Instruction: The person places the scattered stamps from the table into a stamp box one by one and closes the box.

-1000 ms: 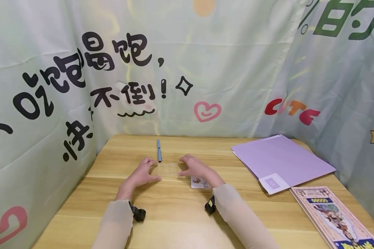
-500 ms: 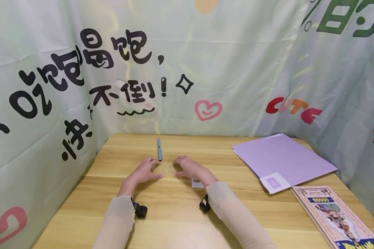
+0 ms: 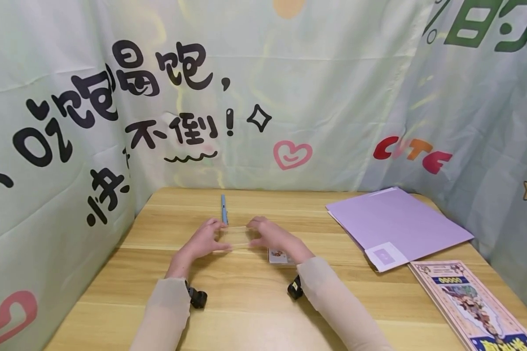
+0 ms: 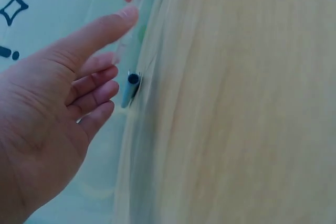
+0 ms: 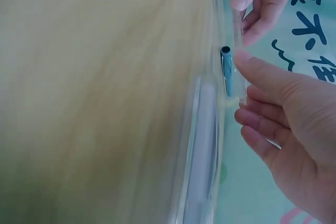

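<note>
Both hands hold a clear rectangular plastic piece (image 3: 237,236), thin and see-through, between them above the table. The left hand (image 3: 203,241) grips its left end, thumb on the near edge and fingers on the far one. At the opposite end, the right hand (image 3: 273,236) pinches it the same way. Edge-on, the plastic piece (image 5: 238,30) looks like a narrow strip in the right wrist view. Partly hidden under the right hand lies a small flat case with printed pictures (image 3: 277,256); up close, the case (image 5: 202,145) has clear sides and pale contents.
A blue pen (image 3: 224,209) lies just beyond the left fingertips. On the right are a purple folder (image 3: 399,226) with a white label and a pink illustrated booklet (image 3: 472,302). Printed fabric (image 3: 334,97) hangs behind and beside the wooden table (image 3: 246,302).
The right hand has moved in toward the left hand, then slightly back out. The plastic piece's edges show again between the hands. The left hand has barely moved.
</note>
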A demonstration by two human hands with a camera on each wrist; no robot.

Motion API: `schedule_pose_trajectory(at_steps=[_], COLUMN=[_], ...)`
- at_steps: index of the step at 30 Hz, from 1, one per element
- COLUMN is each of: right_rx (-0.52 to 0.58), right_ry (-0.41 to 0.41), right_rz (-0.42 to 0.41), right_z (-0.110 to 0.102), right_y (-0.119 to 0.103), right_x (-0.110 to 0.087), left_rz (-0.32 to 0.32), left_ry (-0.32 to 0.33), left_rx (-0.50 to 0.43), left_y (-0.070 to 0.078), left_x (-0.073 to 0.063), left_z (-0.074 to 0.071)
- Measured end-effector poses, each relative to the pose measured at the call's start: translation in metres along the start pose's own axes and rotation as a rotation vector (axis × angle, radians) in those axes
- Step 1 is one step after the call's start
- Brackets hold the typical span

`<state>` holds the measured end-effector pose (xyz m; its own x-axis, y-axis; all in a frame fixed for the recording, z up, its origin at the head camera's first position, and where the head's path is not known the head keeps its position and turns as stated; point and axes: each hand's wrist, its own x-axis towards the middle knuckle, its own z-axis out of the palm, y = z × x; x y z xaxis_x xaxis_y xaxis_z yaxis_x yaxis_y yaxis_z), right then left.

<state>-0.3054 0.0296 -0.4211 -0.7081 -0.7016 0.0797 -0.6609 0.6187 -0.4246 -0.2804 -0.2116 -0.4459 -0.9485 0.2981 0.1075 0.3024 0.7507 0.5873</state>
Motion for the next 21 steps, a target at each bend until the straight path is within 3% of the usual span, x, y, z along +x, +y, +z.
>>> schedule_pose_trajectory(at_steps=[8, 16, 21], right_rx=[0.026, 0.0, -0.001], right_ry=[0.049, 0.065, 0.052], right_rz=[-0.027, -0.054, -0.026], right_z=[-0.009, -0.02, -0.023], right_y=[0.012, 0.02, 0.023], right_x=[-0.02, -0.045, -0.06], left_rz=[0.08, 0.103, 0.115], left_ry=[0.025, 0.026, -0.005], left_rx=[0.019, 0.019, 0.005], left_y=[0.023, 0.042, 0.053], left_x=[0.001, 0.004, 0.005], left_z=[0.004, 0.015, 0.023])
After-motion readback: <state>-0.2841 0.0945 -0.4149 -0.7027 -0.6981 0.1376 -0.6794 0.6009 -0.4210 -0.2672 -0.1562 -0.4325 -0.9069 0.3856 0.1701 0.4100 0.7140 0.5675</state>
